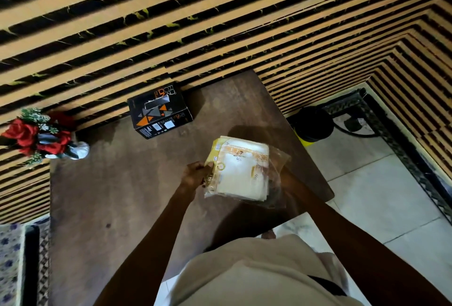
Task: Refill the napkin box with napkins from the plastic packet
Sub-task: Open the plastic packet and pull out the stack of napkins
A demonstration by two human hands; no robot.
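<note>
Pale cloth over the person's lap fills the bottom of the view, and both bare forearms reach out from it over the dark wooden bench [117, 183]. Left hand [195, 174] is curled, its fingers pinching the yellow-printed left edge of the plastic packet [241, 171], which is held up above the bench with the stack of white napkins [238, 181] showing through the film. Right hand is hidden behind the packet's loose clear end, so I cannot tell how it grips. Napkin box [159, 112], black with orange triangles, stands at the far edge against the striped wall, well apart from the packet, its top slot facing up. Red flowers [36, 134] in a vase sit at the far left corner. Risk, as I judge it: the film is slack and crinkled, so a pull at one edge could tip the stack out onto the bench or floor.
</note>
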